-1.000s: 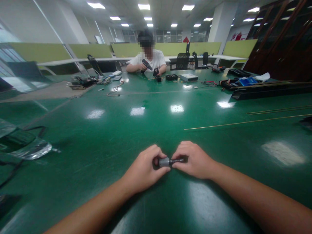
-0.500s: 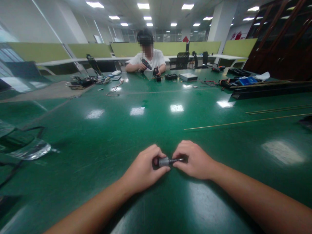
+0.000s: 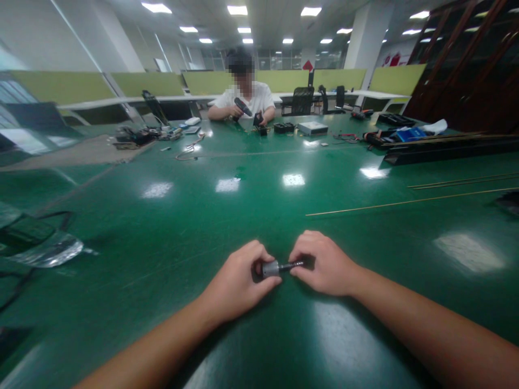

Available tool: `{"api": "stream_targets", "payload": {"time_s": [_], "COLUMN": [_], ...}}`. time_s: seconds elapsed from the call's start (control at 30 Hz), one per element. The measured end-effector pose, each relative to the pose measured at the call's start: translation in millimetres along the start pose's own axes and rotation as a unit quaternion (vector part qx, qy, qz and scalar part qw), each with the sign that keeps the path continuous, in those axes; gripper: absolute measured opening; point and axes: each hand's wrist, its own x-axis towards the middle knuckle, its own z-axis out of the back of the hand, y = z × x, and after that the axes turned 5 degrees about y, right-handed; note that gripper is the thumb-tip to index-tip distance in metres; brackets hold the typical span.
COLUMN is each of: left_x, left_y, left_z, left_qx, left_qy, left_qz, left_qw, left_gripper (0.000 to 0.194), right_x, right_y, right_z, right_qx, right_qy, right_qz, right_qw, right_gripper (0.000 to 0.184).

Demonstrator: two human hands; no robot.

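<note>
The left hand (image 3: 237,278) grips a short grey metal cylinder (image 3: 270,269) between curled fingers and thumb, over the glossy green table (image 3: 203,227). A slim dark spiral-fluted metal shaft (image 3: 292,266) extends toward the right hand (image 3: 328,267), its fingers and thumb narrowly spaced; contact cannot be confirmed

A head-worn camera looks forward and down across the green table (image 3: 227,216).
</note>
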Motion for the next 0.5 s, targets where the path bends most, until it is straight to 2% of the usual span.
{"api": "stream_targets", "payload": {"time_s": [0.5], "left_x": [-0.3], "left_y": [0.6], "left_z": [0.1], "left_qx": [0.011], "left_qy": [-0.008], "left_qz": [-0.012], "left_qw": [1.000], "left_gripper": [0.019], "right_x": [-1.0], "right_y": [-3.0], "right_z": [1.9], "right_qx": [0.004], "right_qy": [0.000], "right_qz": [-0.010], "right_qw": [1.000], "right_gripper": [0.010]}}
